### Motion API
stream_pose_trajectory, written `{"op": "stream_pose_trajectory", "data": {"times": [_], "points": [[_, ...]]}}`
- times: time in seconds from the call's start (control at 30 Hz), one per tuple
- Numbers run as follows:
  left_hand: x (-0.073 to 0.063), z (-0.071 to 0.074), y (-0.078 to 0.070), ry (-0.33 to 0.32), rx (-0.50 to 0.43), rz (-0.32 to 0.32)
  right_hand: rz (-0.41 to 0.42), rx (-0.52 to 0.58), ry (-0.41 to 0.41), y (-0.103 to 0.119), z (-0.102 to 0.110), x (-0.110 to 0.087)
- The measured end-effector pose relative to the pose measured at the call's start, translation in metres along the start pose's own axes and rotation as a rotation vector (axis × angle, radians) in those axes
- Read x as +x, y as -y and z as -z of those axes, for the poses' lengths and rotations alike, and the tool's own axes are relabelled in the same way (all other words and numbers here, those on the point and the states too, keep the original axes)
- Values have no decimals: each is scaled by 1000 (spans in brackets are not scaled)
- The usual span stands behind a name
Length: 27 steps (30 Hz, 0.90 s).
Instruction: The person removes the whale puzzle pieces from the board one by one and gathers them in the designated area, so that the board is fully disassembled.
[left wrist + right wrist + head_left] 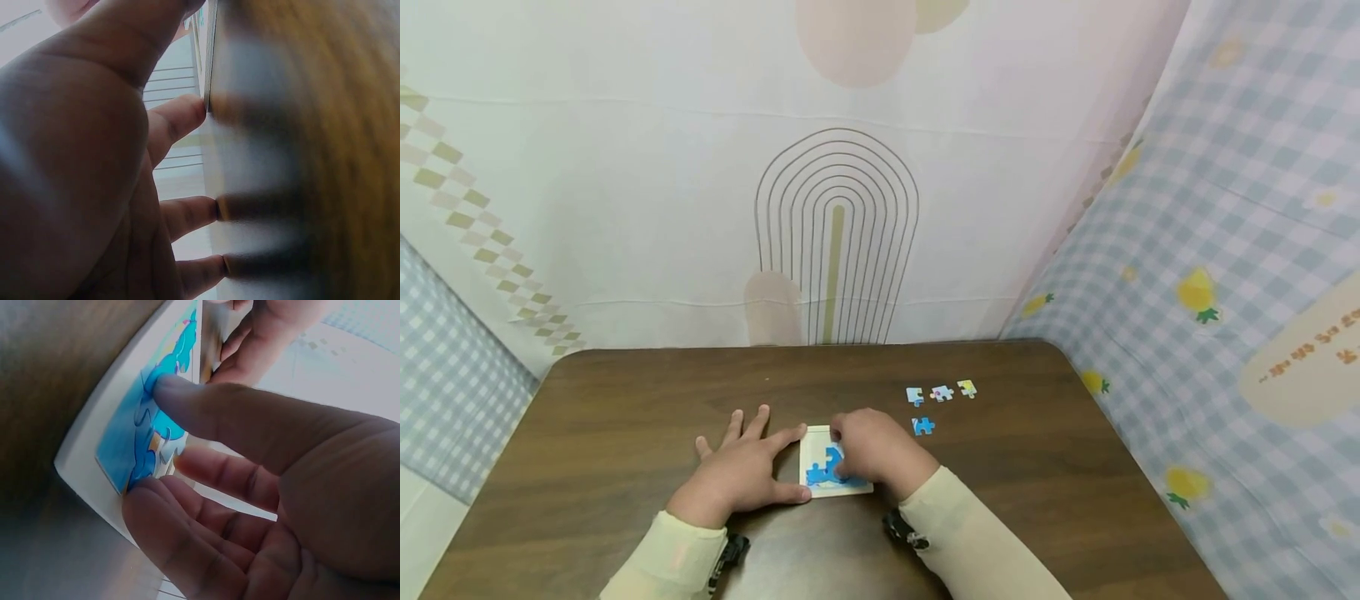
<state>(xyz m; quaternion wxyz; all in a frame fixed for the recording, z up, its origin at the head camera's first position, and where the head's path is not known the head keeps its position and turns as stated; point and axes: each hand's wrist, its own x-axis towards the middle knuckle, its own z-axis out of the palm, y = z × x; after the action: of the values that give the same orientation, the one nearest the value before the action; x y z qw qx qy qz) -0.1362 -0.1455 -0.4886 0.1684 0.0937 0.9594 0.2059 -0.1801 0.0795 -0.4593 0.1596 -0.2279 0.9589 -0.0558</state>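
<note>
A small pale puzzle tray (807,443) lies on the table, partly filled with joined blue jigsaw pieces (822,475). At its left edge, the thumb and index finger of my left hand (741,473) touch the frame, with the other fingers spread on the tabletop. Over the tray's right part, my right hand (880,448) bends its fingers and thumb onto a blue puzzle piece (119,453). In the right wrist view the thumb presses on the picture while fingertips hold the piece's outer edge. The right hand hides part of the tray in the head view.
To the right of the tray lie several loose pieces: a blue one (922,426), a white-and-blue one (913,396), a pale one (942,392) and a yellow one (967,388). Beyond the brown table (647,392) hangs a patterned cloth (647,208).
</note>
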Motion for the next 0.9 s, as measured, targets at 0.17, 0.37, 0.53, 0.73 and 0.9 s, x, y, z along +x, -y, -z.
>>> {"op": "stream_pose_trajectory", "data": {"times": [0.17, 0.37, 0.53, 0.73, 0.9], "points": [[1, 0, 0, -1, -5, 0, 0, -64, -58, 4, -5, -5], [1, 1, 0, -2, -4, 3, 1, -113, -114, 10, -10, -14], [0, 0, 0, 0, -6, 2, 20, -144, -170, 12, -19, -22], [0, 0, -1, -7, -7, 3, 57, -161, -260, 10, -23, -28], [-1, 1, -2, -15, -4, 3, 57, -80, -261, 7, -20, -31]]}}
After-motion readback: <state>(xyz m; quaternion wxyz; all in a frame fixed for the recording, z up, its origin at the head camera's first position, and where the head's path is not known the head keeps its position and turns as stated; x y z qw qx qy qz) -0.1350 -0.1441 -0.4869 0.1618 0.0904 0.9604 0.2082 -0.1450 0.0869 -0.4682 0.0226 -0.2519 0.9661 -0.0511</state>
